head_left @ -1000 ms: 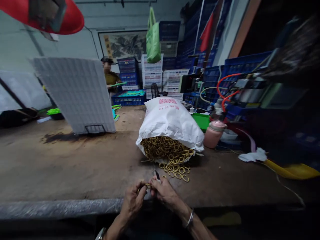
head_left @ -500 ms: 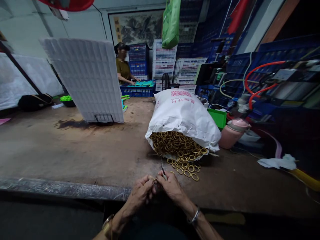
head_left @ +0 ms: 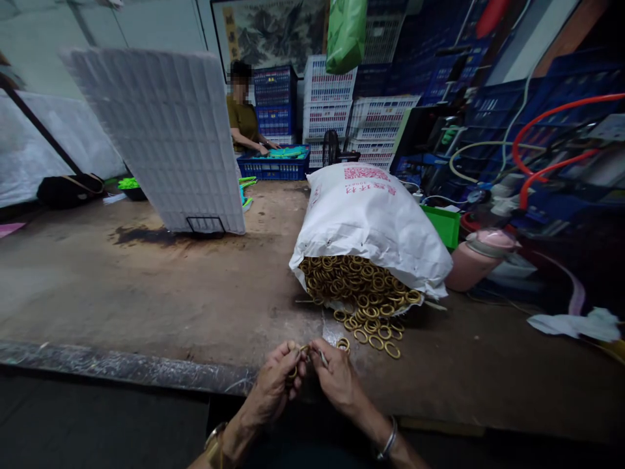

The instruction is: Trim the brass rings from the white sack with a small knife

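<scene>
My left hand (head_left: 278, 378) is closed and pinches a brass-coloured ring (head_left: 305, 348) between thumb and forefinger. Another ring (head_left: 293, 373) shows among its lower fingers. Close beside it, my right hand (head_left: 338, 376) is closed round a small pointed tool (head_left: 323, 358), mostly hidden by the fingers. The right fingertips meet the edge of the pinched ring. Just past the hands lies a loose ring (head_left: 343, 344) on the table. Beyond it, a white woven sack (head_left: 371, 208) rests on its side, with a heap of rings (head_left: 371, 312) spilling from its mouth.
The brown table (head_left: 205, 293) has a worn front edge. A white ribbed panel (head_left: 161, 143) stands in a black wire holder at left. Right of the sack are a pink jar (head_left: 476, 260) and a green tray (head_left: 442, 225). A co-worker (head_left: 244, 117) handles turquoise items in a blue crate (head_left: 273, 169).
My view has shifted a little, so the sack sits further right. The tool in my right hand has tipped down from pointing up, and more of the pinched ring shows.
</scene>
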Available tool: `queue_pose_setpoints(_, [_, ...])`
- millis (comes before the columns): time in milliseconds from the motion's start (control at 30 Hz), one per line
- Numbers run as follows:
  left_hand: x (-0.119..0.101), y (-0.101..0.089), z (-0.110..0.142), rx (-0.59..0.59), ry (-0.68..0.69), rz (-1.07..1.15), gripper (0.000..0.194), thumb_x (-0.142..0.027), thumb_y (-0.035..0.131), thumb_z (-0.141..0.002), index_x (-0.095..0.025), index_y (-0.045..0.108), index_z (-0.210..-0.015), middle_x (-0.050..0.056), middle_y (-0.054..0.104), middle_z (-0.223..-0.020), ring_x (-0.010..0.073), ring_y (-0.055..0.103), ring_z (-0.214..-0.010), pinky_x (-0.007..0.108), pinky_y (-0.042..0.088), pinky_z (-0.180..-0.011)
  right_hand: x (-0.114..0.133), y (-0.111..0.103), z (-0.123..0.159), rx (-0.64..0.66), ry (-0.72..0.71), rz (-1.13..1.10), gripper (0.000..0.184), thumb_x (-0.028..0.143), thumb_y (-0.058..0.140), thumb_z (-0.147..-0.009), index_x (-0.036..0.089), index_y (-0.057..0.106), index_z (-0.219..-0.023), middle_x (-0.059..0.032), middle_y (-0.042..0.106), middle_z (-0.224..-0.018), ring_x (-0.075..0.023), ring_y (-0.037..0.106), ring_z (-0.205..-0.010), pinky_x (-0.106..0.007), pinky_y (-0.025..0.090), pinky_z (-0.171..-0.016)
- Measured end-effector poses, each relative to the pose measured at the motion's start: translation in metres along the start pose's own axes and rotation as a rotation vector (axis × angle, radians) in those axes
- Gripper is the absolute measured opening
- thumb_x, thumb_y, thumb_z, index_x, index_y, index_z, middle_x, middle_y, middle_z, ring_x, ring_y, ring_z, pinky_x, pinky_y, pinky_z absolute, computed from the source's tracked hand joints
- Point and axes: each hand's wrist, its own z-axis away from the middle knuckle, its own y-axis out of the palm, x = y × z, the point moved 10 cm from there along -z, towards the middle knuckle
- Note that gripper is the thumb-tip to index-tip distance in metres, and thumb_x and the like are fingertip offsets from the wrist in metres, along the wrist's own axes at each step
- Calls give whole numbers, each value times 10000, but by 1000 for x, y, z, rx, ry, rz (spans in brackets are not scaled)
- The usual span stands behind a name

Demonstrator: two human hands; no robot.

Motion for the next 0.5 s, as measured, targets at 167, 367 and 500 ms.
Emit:
queue_pose_setpoints(167, [4, -6, -4, -28, 52, -135, 328, -491, 532, -752, -185, 413, -739, -60, 479, -567, 29, 342, -402, 151, 213, -373, -1, 10, 8, 53, -14, 289, 296, 49, 368, -624, 210, 536, -808, 7, 580, -652, -133, 515, -610, -219, 293, -568])
queue_pose_setpoints(367, [3, -10, -2, -56, 62, -238, 364, -530, 535, -725, -188, 411, -716, -69, 449, -542, 32, 312, -389, 159, 201, -373, -2, 12, 9, 77, -11, 395, 416, 32, 354, -575, 211, 543, -900, -10, 626, -755, -148, 557, -709, -223, 301, -610])
queue_pose_setpoints(500, [-2, -9, -3, -31, 130, -275, 329, -490, 515, -765, -178, 436, -693, -55, 453, -566, 37, 319, -422, 161, 222, -398, -4, 11, 8, 65, -2, 429, 396, 26, 347, -582, 203, 529, -886, -22, 629, -787, -149, 555, -713, -226, 297, -603])
